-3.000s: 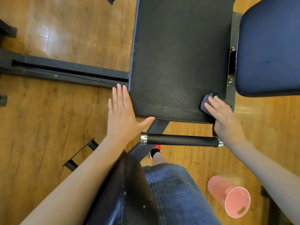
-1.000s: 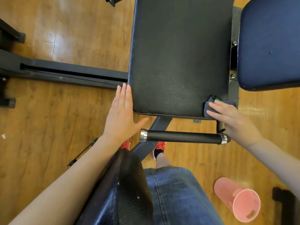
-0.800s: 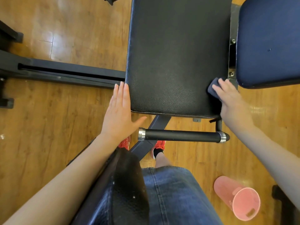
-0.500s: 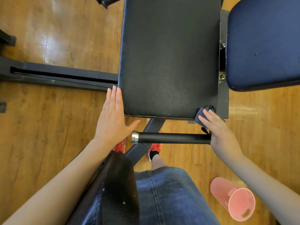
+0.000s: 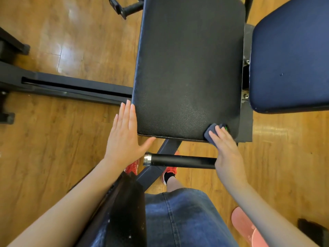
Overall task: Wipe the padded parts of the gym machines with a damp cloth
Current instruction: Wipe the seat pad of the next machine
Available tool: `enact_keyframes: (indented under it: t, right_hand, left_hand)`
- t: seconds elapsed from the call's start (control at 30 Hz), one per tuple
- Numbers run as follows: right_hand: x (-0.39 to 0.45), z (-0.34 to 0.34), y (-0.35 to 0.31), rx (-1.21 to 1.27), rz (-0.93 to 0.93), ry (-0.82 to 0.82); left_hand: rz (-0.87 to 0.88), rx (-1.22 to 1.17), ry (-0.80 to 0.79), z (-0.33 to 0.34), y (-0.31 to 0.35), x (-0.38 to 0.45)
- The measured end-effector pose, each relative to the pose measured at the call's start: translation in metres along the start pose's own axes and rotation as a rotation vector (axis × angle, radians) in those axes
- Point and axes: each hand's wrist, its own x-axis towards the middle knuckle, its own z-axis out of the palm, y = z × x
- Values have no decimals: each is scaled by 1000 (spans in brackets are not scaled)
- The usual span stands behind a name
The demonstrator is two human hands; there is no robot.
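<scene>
A black padded seat (image 5: 187,72) fills the upper middle of the head view. My right hand (image 5: 227,152) presses a small dark blue cloth (image 5: 211,131) with straight fingers onto the pad's near right corner. My left hand (image 5: 124,138) lies flat with straight fingers against the pad's near left edge, thumb under the front edge. A dark blue pad (image 5: 292,56) sits to the right of the black one.
A black foam-covered handle bar (image 5: 179,160) with a chrome end crosses just below the pad, partly under my right hand. A dark metal frame rail (image 5: 67,88) runs across the wooden floor at left. A pink cup (image 5: 249,229) lies on the floor at lower right.
My right hand slid the cloth up the pad's right edge and back down to the near right corner. My left hand stayed flat at the left edge.
</scene>
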Motion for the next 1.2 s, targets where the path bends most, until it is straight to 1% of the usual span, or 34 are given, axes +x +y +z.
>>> enact_keyframes:
  t: [0.13, 0.2, 0.3, 0.4, 0.5, 0.57, 0.6, 0.67, 0.73, 0.8, 0.9, 1.07, 1.13, 1.2]
  right_hand:
    - [27, 14, -52, 7, -325, -25]
    - [52, 26, -87, 4, -466, -78]
    - [74, 42, -130, -17, -623, -114]
    - [70, 52, -133, -102, -712, -118]
    - [63, 47, -100, -155, -803, -135]
    - [67, 34, -72, -144, -797, -132]
    - [69, 26, -56, -127, -762, -107]
    - [73, 5, -18, -130, -639, -55]
    - [74, -16, 13, -160, -492, -44]
    - [75, -30, 28, -202, -364, -41]
    - [85, -38, 20, -168, -254, 3]
    - [142, -39, -9, -55, -234, 161]
    - [164, -33, -13, -31, -261, 161]
    - [175, -25, -15, -13, -276, 116]
  left_hand:
    - [-54, -63, -8, -3, -4, 1]
    - [-92, -82, -9, -6, -5, 2]
    - [-97, -75, -25, -7, -8, 3]
    - [-103, -94, -41, -5, -11, 2]
    - [-131, -135, -47, -7, -13, 1]
    - [-120, -145, -62, -12, -12, 2]
    - [-105, -149, -80, -14, -12, 2]
    - [-73, -157, -101, -15, -9, 2]
    - [-37, -148, -75, -16, -3, 4]
    - [-5, -99, -35, -18, 5, 11]
    - [25, -42, 22, -25, 19, 32]
    - [45, 43, 98, -40, 38, 88]
    - [46, 92, 109, -42, 46, 113]
    - [32, 135, 99, -41, 52, 137]
